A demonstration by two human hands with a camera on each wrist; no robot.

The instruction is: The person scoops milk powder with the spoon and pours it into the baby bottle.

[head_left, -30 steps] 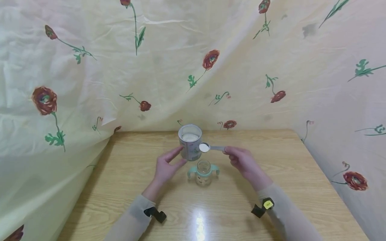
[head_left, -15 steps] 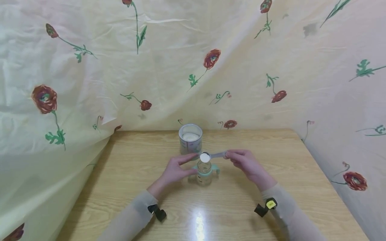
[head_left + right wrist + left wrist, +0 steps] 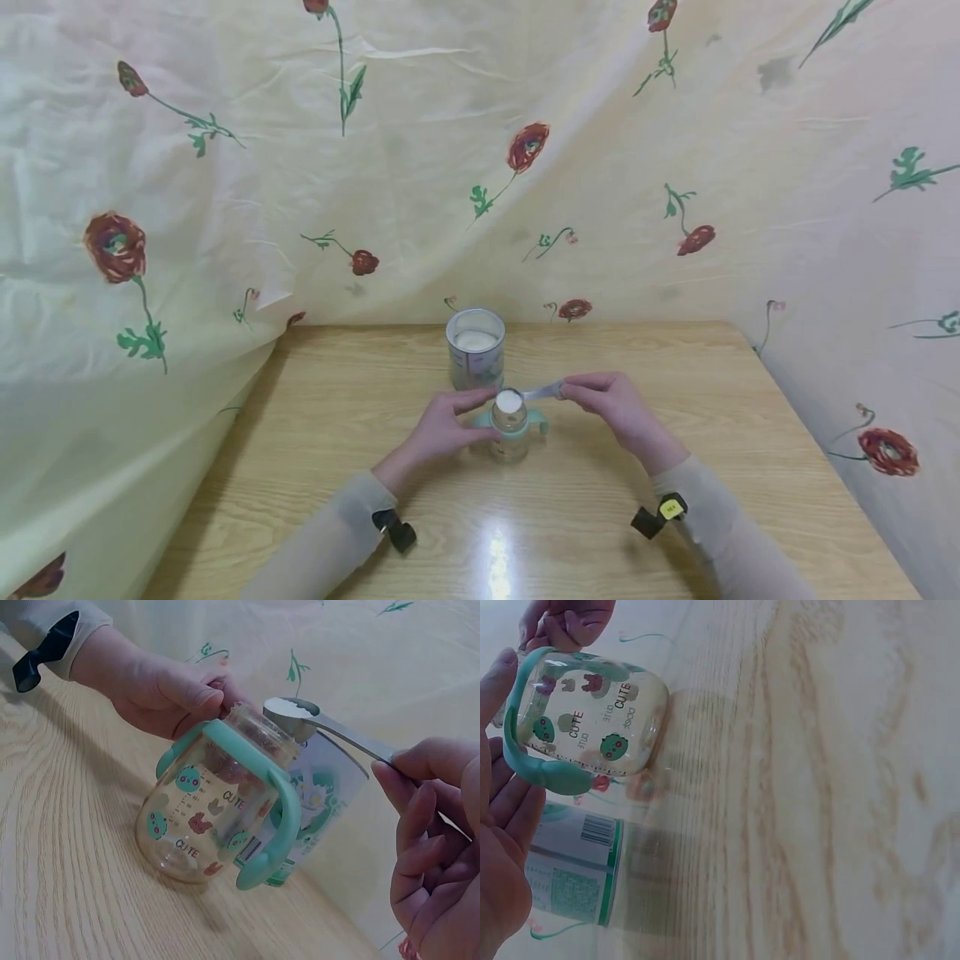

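A clear baby bottle with mint-green handles stands uncapped on the table, printed with small cartoon figures. My left hand holds it near the neck, thumb on the near side and fingers behind. In the right wrist view some of those fingers are hidden by the bottle. Between thumb and fingertips, my right hand pinches the handle of a measuring scoop. White powder fills the scoop's bowl, which sits at the bottle's mouth. Just behind the bottle stands an open can with white powder inside.
The wooden table carries the bottle and can. A floral cloth hangs behind the table and along its sides. Black straps with small devices sit on both wrists.
The scoop has come down from beside the can to the bottle's mouth, still full of powder. My left hand has moved right, from the can to the bottle.
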